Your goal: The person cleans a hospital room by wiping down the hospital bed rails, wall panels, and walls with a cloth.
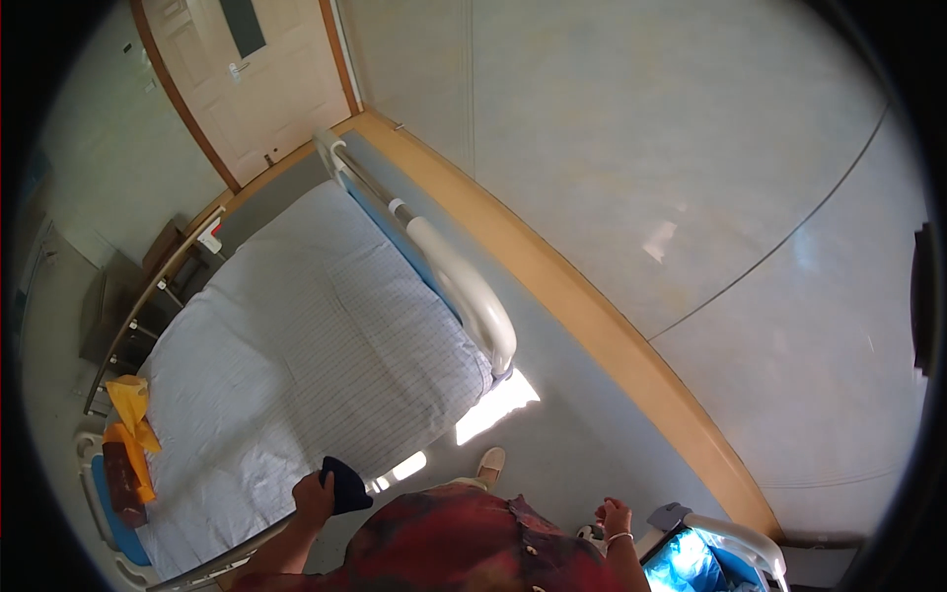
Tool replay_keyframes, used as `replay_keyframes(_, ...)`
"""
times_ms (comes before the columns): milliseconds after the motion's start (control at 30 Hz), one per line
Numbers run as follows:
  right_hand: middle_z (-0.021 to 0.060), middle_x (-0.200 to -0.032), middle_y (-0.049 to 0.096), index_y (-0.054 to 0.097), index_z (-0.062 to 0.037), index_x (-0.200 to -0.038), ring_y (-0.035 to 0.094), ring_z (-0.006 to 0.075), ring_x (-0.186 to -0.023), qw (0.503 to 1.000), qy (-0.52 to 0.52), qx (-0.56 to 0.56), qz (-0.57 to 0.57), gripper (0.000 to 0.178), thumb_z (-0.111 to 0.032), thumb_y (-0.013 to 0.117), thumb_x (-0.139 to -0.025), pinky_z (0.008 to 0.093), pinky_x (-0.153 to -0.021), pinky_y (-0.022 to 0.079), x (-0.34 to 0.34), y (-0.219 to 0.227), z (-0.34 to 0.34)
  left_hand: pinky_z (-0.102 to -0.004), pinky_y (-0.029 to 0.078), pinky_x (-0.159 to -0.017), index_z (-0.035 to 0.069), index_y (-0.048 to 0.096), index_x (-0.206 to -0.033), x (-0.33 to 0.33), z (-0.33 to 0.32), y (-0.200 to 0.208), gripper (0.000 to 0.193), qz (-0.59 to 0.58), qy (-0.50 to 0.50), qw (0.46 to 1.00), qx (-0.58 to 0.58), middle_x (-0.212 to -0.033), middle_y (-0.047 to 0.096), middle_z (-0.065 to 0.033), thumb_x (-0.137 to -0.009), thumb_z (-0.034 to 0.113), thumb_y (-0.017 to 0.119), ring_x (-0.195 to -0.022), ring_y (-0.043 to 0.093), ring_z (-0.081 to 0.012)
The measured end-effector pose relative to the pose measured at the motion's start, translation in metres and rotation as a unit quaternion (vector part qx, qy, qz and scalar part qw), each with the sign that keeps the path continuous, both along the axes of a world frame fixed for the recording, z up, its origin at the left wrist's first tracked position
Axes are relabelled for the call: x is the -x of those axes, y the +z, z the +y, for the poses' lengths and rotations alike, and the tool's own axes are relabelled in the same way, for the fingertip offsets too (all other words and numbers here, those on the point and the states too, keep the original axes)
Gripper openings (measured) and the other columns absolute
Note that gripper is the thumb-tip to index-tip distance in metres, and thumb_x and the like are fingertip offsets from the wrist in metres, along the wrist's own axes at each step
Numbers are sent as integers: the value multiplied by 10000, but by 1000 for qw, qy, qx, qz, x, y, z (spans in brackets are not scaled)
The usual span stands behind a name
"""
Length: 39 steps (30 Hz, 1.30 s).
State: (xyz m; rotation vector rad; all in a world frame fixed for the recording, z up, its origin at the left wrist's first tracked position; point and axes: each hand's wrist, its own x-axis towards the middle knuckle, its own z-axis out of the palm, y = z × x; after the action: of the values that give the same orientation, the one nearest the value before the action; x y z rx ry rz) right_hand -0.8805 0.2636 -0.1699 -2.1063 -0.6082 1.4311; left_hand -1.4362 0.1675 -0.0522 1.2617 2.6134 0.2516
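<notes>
Nearest the lens, a red patterned shirt [464, 543]. Left hand [314, 496] closed around a dark cloth [345, 485], bunched, no clear long axis, hanging over the near edge of the checked bed sheet [316, 345]. Right hand [614, 516] loosely curled, empty, near a blue-lined bin [691, 562]. White bed rail [464, 286] along the far side; yellow cloth [133, 424] at the foot corner.

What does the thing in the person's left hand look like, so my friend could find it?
Find the bed with the pale checked sheet. At its near edge, the left hand grips a small dark navy cloth. It is the only dark, crumpled thing there; the cloths farther left are yellow.
</notes>
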Motion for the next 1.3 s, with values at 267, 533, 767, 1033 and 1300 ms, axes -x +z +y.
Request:
replay_keyframes(267, 116, -705, 643, 611, 30, -983, 628, 192, -624, 991, 116, 35, -62, 264, -147, 511, -814, 303, -566, 514, -2, 9, 39, -330, 376, -588, -18, 517, -749, -49, 187, 15, 446, -222, 146, 884, -385, -658, 471, -25, -907, 388, 424, -647, 406, -130)
replay_keyframes(533, 87, -660, 607, 631, -2, -959, 583, 159, -526, 995, 82, 37, -54, 226, -105, 506, -802, 272, -425, 459, -59, -3, 74, -371, 386, -904, -85, 490, -1125, -57, 373, 59, 469, -216, -49, 870, -440, -1154, 506, -225, -912, 327, 422, -1039, 507, -302)
replay_keyframes(767, 165, -894, 649, 671, -42, -876, 628, 289, -814, 940, 263, -6, -217, 267, -206, 493, -763, 330, -777, 478, -106, -22, 128, -480, 225, -1011, 11, 439, -1235, -154, 361, 33, 489, 16, -172, 916, -363, -1352, 267, -248, -772, 105, 564, -1224, 282, -403)
replay_keyframes(1033, 140, -727, 644, 618, -9, -961, 635, 207, -613, 996, 44, 72, -36, 233, -170, 544, -808, 336, -522, 500, -162, -36, 232, -529, 230, -999, 43, 484, -1176, -185, 367, 28, 601, 126, -98, 935, -316, -1348, 275, -228, -607, -37, 659, -1213, 262, -440)
replay_keyframes(1300, 111, -705, 618, 589, -17, -977, 619, 209, -593, 991, 114, 71, -10, 208, -160, 524, -840, 323, -459, 483, -193, -64, 321, -428, 355, -935, -21, 541, -1087, -137, 435, 78, 323, 84, 32, 981, -173, -1269, 373, -162, -798, 114, 589, -1103, 387, -368)
